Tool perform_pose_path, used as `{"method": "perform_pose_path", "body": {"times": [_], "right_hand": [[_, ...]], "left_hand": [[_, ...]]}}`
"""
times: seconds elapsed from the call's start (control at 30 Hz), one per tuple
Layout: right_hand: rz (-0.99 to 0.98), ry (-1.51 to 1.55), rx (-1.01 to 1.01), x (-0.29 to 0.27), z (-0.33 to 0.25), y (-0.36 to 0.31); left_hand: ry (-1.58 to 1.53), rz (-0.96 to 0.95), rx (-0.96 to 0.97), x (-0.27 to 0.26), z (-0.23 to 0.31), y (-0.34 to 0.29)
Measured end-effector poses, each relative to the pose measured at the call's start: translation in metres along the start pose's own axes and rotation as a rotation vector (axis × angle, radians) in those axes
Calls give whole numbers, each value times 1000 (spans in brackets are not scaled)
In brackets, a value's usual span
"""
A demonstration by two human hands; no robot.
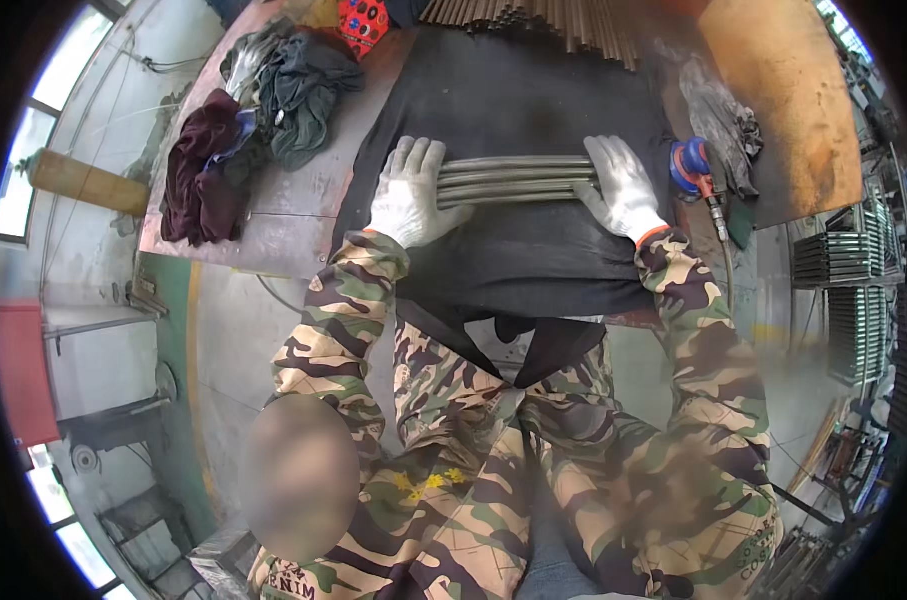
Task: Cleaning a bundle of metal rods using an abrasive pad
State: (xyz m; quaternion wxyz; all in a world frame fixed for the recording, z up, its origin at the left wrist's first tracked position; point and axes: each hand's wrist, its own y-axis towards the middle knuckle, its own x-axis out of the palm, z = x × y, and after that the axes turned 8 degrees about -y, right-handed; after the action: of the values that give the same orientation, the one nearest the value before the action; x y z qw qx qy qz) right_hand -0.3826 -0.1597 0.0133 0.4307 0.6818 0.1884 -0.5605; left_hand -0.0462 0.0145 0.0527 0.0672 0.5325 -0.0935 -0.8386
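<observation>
Several slim grey metal tubes (pixel 519 180) lie side by side across a black cloth (pixel 514 110) on the work table. At their left ends is my left hand (pixel 408 195), in a white glove with an orange cuff edge, its fingers on the far side and its thumb on the near side. My right hand (pixel 624 190), gloved the same way, grips the right ends between fingers and thumb. Both palms cover the tube ends. Whether the tubes are hollow cannot be seen.
A blue and red air sander (pixel 691 168) with a hose lies right of my right hand, beside a crumpled grey plastic sheet (pixel 719 115). Dark rags (pixel 309 90) are heaped at the left. More brownish tubes (pixel 534 20) are stacked at the far edge. Racked metal frames (pixel 854 260) stand right.
</observation>
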Motion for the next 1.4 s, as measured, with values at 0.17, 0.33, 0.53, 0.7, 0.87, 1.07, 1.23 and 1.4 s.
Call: {"method": "perform_pose_path", "body": {"times": [0.17, 0.33, 0.53, 0.7, 0.87, 1.07, 1.23, 1.4], "right_hand": [[-76, -12, -19, -14, -3, 9], [-211, -7, -22, -21, -1, 10], [-163, -46, -49, -10, -1, 11], [-158, -46, -97, -16, -1, 16], [3, 76, -76, -16, -11, 10], [-51, 65, -20, -8, -7, -10], [-247, 189, 118, -14, -1, -1], [144, 944, 483, -11, 61, -2]], "left_hand": [[81, -46, -64, 1, -7, 8], [116, -121, -84, 0, -3, 15], [82, -37, 63, 10, -16, 7], [58, -83, 81, -2, -12, 12], [48, -93, 129, 0, -21, 9], [29, -95, 148, 1, -20, 7], [43, -65, 157, 0, -22, 8], [59, -115, 181, 3, -14, 16]]}}
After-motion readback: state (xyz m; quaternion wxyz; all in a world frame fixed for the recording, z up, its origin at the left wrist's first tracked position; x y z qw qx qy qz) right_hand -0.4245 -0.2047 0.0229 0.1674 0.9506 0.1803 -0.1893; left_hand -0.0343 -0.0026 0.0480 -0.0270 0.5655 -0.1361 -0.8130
